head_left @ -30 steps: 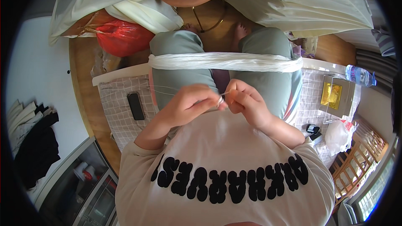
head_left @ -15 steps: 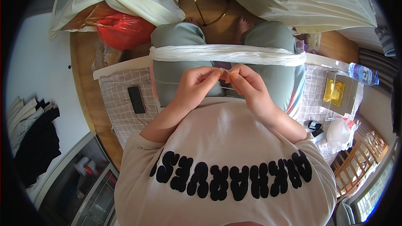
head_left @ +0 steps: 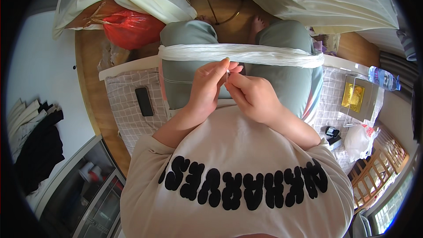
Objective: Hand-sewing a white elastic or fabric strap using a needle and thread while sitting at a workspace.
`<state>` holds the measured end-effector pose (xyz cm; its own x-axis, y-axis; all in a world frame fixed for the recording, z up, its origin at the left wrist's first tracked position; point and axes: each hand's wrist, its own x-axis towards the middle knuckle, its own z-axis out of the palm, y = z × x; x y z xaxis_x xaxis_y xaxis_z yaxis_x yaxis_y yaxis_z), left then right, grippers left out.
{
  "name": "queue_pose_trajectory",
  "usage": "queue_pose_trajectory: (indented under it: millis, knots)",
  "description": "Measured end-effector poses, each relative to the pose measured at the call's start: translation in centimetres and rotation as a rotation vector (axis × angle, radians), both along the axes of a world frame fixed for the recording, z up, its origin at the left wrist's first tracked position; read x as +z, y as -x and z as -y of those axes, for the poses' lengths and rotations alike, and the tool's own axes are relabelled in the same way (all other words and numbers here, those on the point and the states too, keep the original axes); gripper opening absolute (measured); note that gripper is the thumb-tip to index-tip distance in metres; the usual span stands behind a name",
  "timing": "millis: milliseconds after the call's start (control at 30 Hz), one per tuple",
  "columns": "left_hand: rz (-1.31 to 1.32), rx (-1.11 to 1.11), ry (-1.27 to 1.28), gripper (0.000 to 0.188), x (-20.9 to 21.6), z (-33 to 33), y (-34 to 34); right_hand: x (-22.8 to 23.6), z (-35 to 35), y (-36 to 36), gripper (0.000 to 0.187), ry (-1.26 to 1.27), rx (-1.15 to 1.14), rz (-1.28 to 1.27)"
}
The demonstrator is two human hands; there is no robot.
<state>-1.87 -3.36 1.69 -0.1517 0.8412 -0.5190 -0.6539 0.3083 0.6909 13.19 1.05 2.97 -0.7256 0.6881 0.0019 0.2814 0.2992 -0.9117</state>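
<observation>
A skein of white thread (head_left: 273,57) is stretched around both of my knees, over grey-green trousers. Behind it, close to my body, my two hands meet above my lap. My left hand (head_left: 209,83) is closed in a pinch, with its thumb pointing away from me. Against its fingertips, my right hand (head_left: 256,97) is curled shut with thumb and forefinger together. A short bit of thin white thread (head_left: 228,76) shows between the two pinches; its ends are hidden by the fingers. Across the left thigh runs a thin pale line (head_left: 176,80), perhaps a strand or a seam.
A black phone (head_left: 144,101) lies on the checked cloth to my left. At right are a water bottle (head_left: 382,78), a box with a gold panel (head_left: 353,97) and a white plastic bag (head_left: 359,142). A red bag (head_left: 133,29) sits beyond my left knee, below a pale draped cloth (head_left: 304,0).
My left thumb has lifted and points away from me. My right hand has turned inward and curled, coming lower and closer to my body. The skein stays around my knees.
</observation>
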Motion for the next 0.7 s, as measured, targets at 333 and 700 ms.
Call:
queue_pose_trajectory:
  millis: [333,700]
  knots:
    - [-0.873,-0.463,-0.175,0.049,-1.9,0.0,2.5,-0.4,-2.5,-1.2,0.023,0.979,-0.134,-0.309]
    - [-0.569,-0.300,-0.279,0.067,-0.3,1.1,2.7,-1.6,-0.7,-0.1,0.021,0.743,0.034,-0.054]
